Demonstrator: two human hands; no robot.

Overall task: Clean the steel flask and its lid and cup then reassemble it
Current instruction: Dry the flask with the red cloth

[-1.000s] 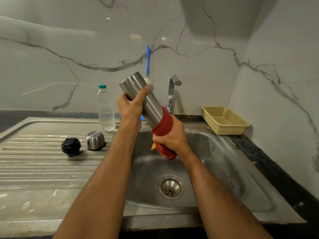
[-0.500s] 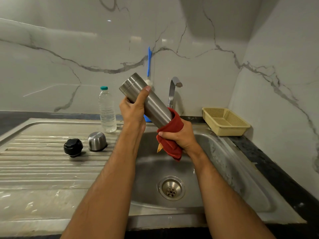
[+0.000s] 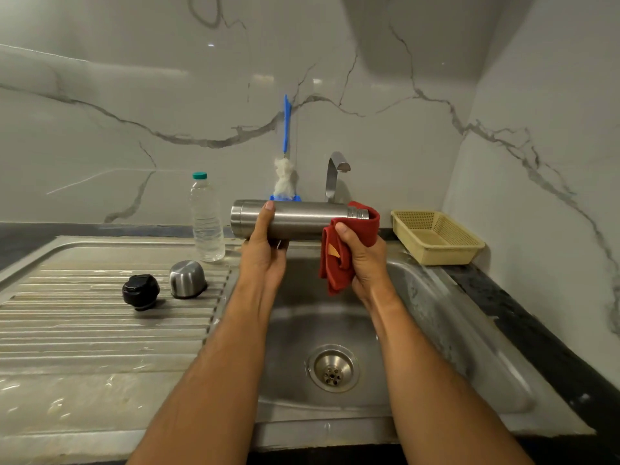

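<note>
The cylindrical brushed-steel flask [image 3: 302,219] is held level above the steel sink basin [image 3: 419,317], gripped near its base by the left hand [image 3: 265,253] with the thumb curled over the top. A folded red cloth [image 3: 349,243] is pinched by the right hand [image 3: 365,260] around the threaded neck. The body is judged rigid, light and slippery, best gripped mid-barrel. Whether anything remains inside cannot be told. The black plastic lid [image 3: 141,291] and the upturned steel cup [image 3: 187,278] stand on the ridged draining board [image 3: 100,330].
</note>
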